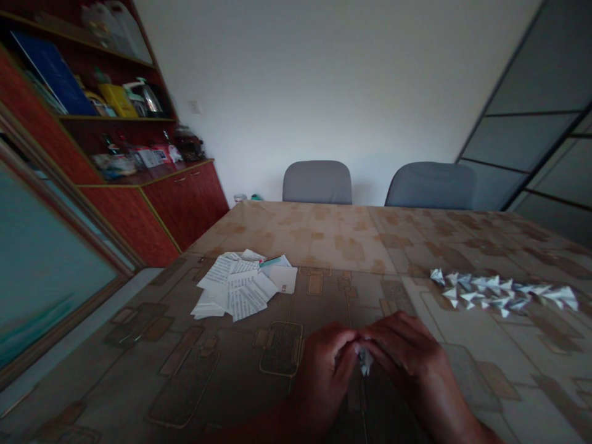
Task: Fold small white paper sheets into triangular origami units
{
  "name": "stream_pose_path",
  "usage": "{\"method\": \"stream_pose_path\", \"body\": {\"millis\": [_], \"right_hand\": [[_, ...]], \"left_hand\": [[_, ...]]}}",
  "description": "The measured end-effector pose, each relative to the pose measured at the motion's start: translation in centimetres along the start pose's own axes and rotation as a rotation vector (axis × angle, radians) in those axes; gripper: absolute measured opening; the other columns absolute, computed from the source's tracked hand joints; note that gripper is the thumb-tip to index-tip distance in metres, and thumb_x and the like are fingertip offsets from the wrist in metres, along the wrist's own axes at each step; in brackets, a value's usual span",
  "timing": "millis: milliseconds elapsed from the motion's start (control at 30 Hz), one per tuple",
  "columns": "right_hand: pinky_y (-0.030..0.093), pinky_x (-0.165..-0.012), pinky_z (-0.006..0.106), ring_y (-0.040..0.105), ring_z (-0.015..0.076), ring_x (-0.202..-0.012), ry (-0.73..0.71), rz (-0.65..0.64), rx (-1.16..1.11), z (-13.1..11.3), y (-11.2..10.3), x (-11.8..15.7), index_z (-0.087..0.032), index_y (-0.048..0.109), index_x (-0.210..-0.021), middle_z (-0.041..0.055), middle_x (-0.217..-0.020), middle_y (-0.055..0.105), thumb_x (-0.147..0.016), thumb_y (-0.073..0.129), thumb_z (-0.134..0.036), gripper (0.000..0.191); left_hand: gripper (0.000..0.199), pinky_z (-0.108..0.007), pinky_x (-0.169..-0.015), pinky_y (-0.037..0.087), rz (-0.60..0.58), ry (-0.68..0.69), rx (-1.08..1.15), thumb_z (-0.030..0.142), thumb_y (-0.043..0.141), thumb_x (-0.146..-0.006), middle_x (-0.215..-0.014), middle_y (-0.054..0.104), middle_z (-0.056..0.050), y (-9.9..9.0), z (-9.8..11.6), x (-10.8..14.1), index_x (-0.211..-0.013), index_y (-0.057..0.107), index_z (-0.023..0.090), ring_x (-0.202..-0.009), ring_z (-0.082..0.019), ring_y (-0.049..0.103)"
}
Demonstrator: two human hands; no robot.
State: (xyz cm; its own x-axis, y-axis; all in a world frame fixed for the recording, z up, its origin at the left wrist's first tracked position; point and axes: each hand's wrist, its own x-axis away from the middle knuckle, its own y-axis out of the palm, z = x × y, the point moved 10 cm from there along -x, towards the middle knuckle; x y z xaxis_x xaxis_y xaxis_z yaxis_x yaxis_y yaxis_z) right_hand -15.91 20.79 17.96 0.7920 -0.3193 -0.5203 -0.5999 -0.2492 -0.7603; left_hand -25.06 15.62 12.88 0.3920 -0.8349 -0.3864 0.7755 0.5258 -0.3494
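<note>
Close to the table's near side, my left hand and my right hand meet at the fingertips. Between them they pinch a small folded piece of paper, whose pale pointed end hangs below the fingers. My fingers cover the upper part of the fold. To the left lies a loose pile of printed paper sheets, cut into small rectangles. Over to the right, several small folded paper figures with pointed tips stand in rough rows.
A patterned tablecloth covers the table. Two grey chairs stand at its far edge before a white wall. On the left, a red wooden cabinet has shelves with bottles, a kettle and a blue folder. Sliding panels rise at right.
</note>
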Motion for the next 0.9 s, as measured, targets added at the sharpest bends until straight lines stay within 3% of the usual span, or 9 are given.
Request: {"method": "stream_pose_path", "body": {"millis": [300, 500, 600, 667, 767, 900], "right_hand": [[0.042, -0.066, 0.034, 0.059, 0.0216, -0.073, 0.009, 0.010, 0.003, -0.1, 0.0, -0.3, -0.022, 0.069, -0.094, 0.0029, -0.076, 0.067, -0.098, 0.049, -0.038, 0.025], [0.045, -0.064, 0.032, 0.061, 0.0206, -0.069, 0.009, 0.065, -0.017, -0.6, -0.1, -0.2, -0.020, 0.067, -0.086, 0.0035, -0.074, 0.067, -0.100, 0.046, -0.034, 0.029], [0.047, -0.063, 0.031, 0.061, 0.0199, -0.066, 0.036, 0.088, -0.058, -0.5, -0.3, 0.0, -0.020, 0.068, -0.081, 0.0037, -0.072, 0.067, -0.099, 0.047, -0.031, 0.030], [0.050, -0.065, 0.029, 0.064, 0.0196, -0.070, 0.096, 0.092, -0.144, 0.1, -0.6, 0.0, -0.021, 0.069, -0.084, 0.0036, -0.074, 0.068, -0.097, 0.048, -0.031, 0.027], [0.053, -0.069, 0.026, 0.068, 0.0197, -0.077, 0.320, 0.107, -0.343, 2.8, -0.5, 0.3, -0.022, 0.071, -0.088, 0.0043, -0.081, 0.071, -0.095, 0.050, -0.036, 0.026], [0.054, -0.065, 0.024, 0.068, 0.0180, -0.068, 0.493, 0.024, -0.674, 4.6, 1.8, 0.8, -0.020, 0.071, -0.080, 0.0014, -0.071, 0.071, -0.088, 0.059, -0.043, 0.027]], "left_hand": [[0.016, -0.020, -0.061, 0.039, -0.001, -0.077, 0.042, 0.012, 0.055, -0.085, -0.070, 0.062, -0.002, 0.2, -1.2, 0.1, -0.080, 0.070, 0.015, -0.064, -0.014, 0.057], [0.015, -0.020, -0.057, 0.044, 0.000, -0.257, 0.368, 0.017, 0.053, -0.085, -0.067, 0.062, -0.001, 1.3, -3.2, 0.5, -0.079, 0.067, 0.014, -0.062, -0.014, 0.059], [0.010, -0.020, -0.058, 0.045, 0.025, -0.283, 0.447, 0.019, 0.059, -0.082, -0.068, 0.064, -0.002, 1.4, -3.4, 0.5, -0.078, 0.067, 0.013, -0.063, -0.014, 0.060], [0.013, -0.019, -0.057, 0.045, 0.039, -0.298, 0.472, 0.023, 0.061, -0.082, -0.065, 0.063, -0.001, 1.3, -3.3, 0.4, -0.075, 0.066, 0.013, -0.060, -0.013, 0.060], [0.022, -0.020, -0.052, 0.046, 0.061, -0.377, 0.556, 0.035, 0.064, -0.082, -0.060, 0.060, 0.001, 1.2, -3.7, 0.4, -0.075, 0.065, 0.014, -0.054, -0.012, 0.058], [0.035, -0.023, -0.052, 0.051, 0.090, -0.443, 0.639, 0.048, 0.071, -0.075, -0.061, 0.061, 0.000, 1.1, -4.1, 0.2, -0.075, 0.064, 0.014, -0.050, -0.012, 0.056]]}}
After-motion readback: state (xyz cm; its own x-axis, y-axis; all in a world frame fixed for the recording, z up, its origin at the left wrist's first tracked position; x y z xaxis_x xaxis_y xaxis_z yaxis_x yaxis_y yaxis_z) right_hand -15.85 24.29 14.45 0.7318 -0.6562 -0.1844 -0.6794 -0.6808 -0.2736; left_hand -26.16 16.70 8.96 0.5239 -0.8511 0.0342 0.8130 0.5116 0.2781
